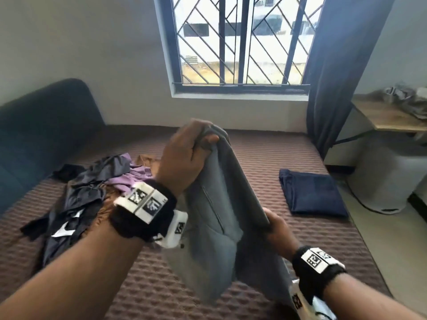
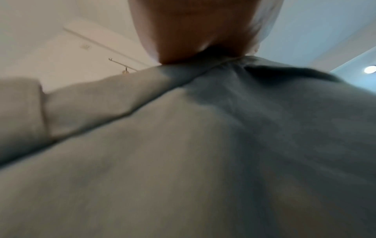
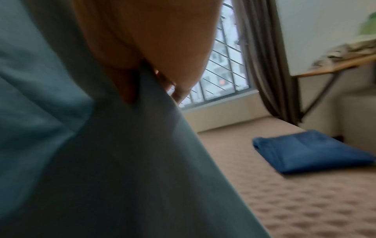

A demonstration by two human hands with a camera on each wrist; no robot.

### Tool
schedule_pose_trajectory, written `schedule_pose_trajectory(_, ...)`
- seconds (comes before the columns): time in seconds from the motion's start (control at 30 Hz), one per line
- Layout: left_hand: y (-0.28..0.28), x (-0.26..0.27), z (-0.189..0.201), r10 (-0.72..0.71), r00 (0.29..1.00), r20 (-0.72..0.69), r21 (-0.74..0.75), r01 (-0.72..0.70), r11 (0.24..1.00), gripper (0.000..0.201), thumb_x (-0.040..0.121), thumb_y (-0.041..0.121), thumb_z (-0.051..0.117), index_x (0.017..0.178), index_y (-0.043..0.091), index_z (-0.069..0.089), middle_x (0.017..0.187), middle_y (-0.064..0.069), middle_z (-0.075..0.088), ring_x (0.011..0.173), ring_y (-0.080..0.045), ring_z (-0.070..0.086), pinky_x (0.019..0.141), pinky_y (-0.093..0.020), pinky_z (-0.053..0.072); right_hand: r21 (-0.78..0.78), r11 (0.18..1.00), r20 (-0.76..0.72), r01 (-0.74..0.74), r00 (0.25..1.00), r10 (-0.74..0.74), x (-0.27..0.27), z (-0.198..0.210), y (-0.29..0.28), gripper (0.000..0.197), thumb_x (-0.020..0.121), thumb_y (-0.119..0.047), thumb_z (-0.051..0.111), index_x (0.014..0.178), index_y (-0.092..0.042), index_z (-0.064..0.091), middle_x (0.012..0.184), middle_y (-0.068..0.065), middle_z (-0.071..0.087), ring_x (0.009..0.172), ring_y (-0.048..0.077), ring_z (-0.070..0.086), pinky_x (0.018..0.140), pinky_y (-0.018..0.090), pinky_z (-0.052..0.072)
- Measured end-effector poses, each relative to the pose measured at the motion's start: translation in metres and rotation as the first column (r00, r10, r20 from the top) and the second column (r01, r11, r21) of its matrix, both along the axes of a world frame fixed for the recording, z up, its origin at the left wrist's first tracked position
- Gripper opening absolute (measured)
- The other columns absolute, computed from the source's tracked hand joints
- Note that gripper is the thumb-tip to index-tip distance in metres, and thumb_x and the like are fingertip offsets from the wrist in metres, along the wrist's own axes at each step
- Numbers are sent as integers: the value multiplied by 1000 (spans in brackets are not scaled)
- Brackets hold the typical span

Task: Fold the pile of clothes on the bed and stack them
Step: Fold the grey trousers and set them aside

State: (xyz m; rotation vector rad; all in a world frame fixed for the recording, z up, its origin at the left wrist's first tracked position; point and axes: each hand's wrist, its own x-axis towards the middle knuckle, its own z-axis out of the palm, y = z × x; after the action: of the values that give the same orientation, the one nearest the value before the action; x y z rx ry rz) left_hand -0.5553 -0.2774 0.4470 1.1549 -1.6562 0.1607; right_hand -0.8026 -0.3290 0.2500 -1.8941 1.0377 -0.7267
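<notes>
A grey garment (image 1: pixel 221 204) hangs in the air over the bed (image 1: pixel 265 153). My left hand (image 1: pixel 205 137) is raised and grips its top end, fingers curled round the cloth. Lower and to the right, my right hand (image 1: pixel 271 221) pinches the garment's side edge. The grey cloth (image 2: pixel 183 153) fills the left wrist view below the left hand (image 2: pixel 193 32). In the right wrist view the right hand (image 3: pixel 142 48) holds the same cloth (image 3: pixel 101 161). A loose pile of black, purple and brown clothes (image 1: pixel 92 192) lies on the bed's left side. One folded navy garment (image 1: pixel 312 192) (image 3: pixel 309 151) lies flat at the right.
A dark blue headboard (image 1: pixel 41 125) stands at the left end. Behind the bed are a barred window (image 1: pixel 242 42) and a dark curtain (image 1: pixel 342 88). A wooden table (image 1: pixel 388 116) with clutter and a white appliance (image 1: pixel 381 181) stand off the bed's right edge.
</notes>
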Motion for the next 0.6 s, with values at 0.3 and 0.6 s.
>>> schedule_pose_trajectory(0.3, -21, 7, 81, 22, 998, 62, 201, -34, 979, 58, 99, 6, 49, 81, 60, 60, 78, 34, 60, 78, 12, 52, 78, -17, 39, 154, 958, -169, -242, 949, 267, -24, -78, -24, 49, 69, -10, 48, 86, -50, 72, 107, -9, 66, 100, -6, 60, 93, 29, 51)
schedule_pose_trajectory(0.6, -7, 22, 120, 158, 962, -221, 169, -122, 978, 18, 97, 25, 56, 100, 11, 67, 87, -2, 68, 76, -1, 59, 72, -20, 45, 281, 959, -308, -47, 942, 136, 27, -72, -55, 29, 80, -22, 70, 108, -15, 66, 101, 6, 73, 96, 19, 68, 79, 30, 53)
